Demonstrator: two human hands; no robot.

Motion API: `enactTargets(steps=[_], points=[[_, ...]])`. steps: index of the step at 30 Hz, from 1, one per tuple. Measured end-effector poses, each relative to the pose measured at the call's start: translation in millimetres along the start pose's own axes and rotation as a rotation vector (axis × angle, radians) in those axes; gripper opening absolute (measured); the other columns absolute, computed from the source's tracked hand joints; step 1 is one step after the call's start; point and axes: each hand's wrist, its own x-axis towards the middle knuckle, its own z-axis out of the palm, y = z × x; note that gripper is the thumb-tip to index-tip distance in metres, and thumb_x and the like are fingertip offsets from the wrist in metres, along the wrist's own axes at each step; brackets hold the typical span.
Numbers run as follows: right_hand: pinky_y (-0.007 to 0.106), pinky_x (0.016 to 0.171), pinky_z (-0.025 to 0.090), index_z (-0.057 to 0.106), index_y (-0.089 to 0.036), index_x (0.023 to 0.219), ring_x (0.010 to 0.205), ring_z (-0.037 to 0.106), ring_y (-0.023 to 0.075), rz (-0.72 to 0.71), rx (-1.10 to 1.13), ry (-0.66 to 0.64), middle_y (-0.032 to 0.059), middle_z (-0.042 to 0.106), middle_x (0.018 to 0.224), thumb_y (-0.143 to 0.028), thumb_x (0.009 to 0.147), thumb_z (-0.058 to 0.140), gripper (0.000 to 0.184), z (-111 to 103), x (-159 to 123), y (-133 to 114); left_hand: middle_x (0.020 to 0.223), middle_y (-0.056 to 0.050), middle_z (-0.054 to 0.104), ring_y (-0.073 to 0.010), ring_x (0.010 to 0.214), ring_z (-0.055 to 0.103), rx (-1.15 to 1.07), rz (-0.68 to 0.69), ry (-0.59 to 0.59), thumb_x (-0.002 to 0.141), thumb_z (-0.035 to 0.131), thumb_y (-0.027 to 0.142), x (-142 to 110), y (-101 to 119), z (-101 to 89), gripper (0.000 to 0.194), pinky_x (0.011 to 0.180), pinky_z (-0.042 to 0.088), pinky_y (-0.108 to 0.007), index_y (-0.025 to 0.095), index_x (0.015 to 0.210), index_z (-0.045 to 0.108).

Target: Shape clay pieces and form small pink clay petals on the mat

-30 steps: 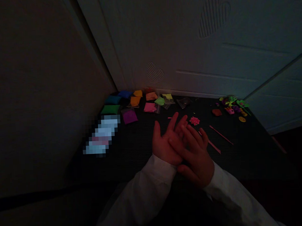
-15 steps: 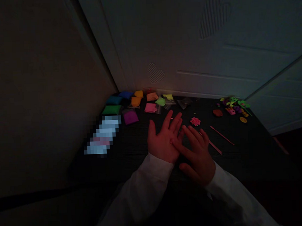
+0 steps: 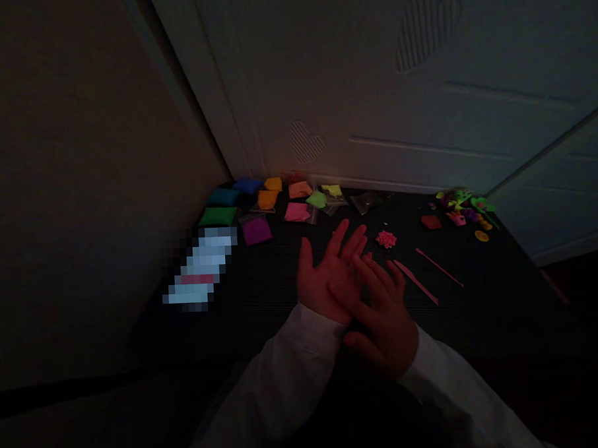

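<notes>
My left hand (image 3: pixel 324 279) is held palm up over the dark table, its fingers stretched and spread. Across its palm lies my right hand (image 3: pixel 382 313), palm down, with the index fingertip against the left palm and its fingers apart. Whatever may be under that fingertip is hidden. Just beyond the hands sits a pink clay flower (image 3: pixel 386 239) with many small petals. A pink flat modelling knife (image 3: pixel 415 282) lies right of my right hand, and farther right a thin pink modelling stick (image 3: pixel 439 267).
Bags of coloured clay, such as purple (image 3: pixel 256 230), green (image 3: pixel 218 216) and pink (image 3: pixel 297 212), line the table's back left. A blurred lit screen (image 3: pixel 202 268) lies at left. Small clay pieces (image 3: pixel 459 207) cluster at back right, near a reddish lump (image 3: pixel 431 222). A panelled wall (image 3: pixel 373 102) stands behind.
My right index finger has shifted back and forth over the left palm, where a small pink bit showed at its tip half a second ago. The table items stay put.
</notes>
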Motion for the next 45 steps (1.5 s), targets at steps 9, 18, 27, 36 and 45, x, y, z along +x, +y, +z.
enactTargets(steps=[9, 18, 27, 36, 45], points=[[0.051, 0.095, 0.017, 0.049, -0.024, 0.112, 0.119, 0.028, 0.0272, 0.085, 0.062, 0.087, 0.0071, 0.03, 0.132, -0.034, 0.075, 0.046, 0.038, 2.7, 1.7, 2.9, 0.123, -0.007, 0.045, -0.0205, 0.115, 0.037, -0.015, -0.046, 0.019, 0.076, 0.023, 0.057, -0.2, 0.8, -4.0, 0.058, 0.089, 0.035, -0.034, 0.021, 0.118, 0.041], [0.045, 0.094, 0.025, 0.061, -0.024, 0.084, 0.112, 0.04, 0.0203, 0.231, 0.227, 0.208, 0.0043, 0.051, 0.114, -0.025, 0.074, 0.051, 0.014, 15.5, 10.9, 10.7, 0.123, -0.009, 0.045, -0.0213, 0.112, 0.041, 0.086, 0.012, 0.109, 0.076, 0.027, 0.056, 1.7, -2.7, -17.3, 0.057, 0.091, 0.034, -0.035, 0.019, 0.115, 0.045], [0.048, 0.093, 0.018, 0.062, -0.026, 0.082, 0.109, 0.041, 0.0215, 0.238, 0.037, 0.031, 0.0014, 0.057, 0.108, -0.028, 0.076, 0.049, 0.014, 47.4, -0.7, 41.9, 0.118, -0.008, 0.05, -0.0191, 0.111, 0.043, 0.342, 0.375, 0.33, 0.076, 0.029, 0.052, 3.2, 43.7, -57.2, 0.048, 0.092, 0.034, -0.034, 0.02, 0.102, 0.054], [0.044, 0.094, 0.016, 0.059, -0.029, 0.091, 0.108, 0.042, 0.0186, 0.245, -0.037, -0.016, -0.0015, 0.058, 0.107, -0.03, 0.079, 0.046, 0.018, 55.1, -1.3, 41.1, 0.114, -0.009, 0.052, -0.0195, 0.104, 0.049, 0.31, 0.27, 0.415, 0.074, 0.035, 0.049, 3.9, 43.9, -69.6, 0.045, 0.085, 0.041, -0.032, 0.015, 0.091, 0.059], [0.043, 0.094, 0.017, 0.057, -0.026, 0.099, 0.106, 0.044, 0.0187, 0.257, -0.047, -0.006, 0.0026, 0.056, 0.108, -0.028, 0.08, 0.043, 0.024, 48.7, -11.1, 39.7, 0.111, -0.009, 0.054, -0.0186, 0.099, 0.051, 0.263, 0.226, 0.449, 0.073, 0.038, 0.046, 2.5, 43.6, -73.9, 0.042, 0.08, 0.043, -0.03, 0.014, 0.089, 0.06]])
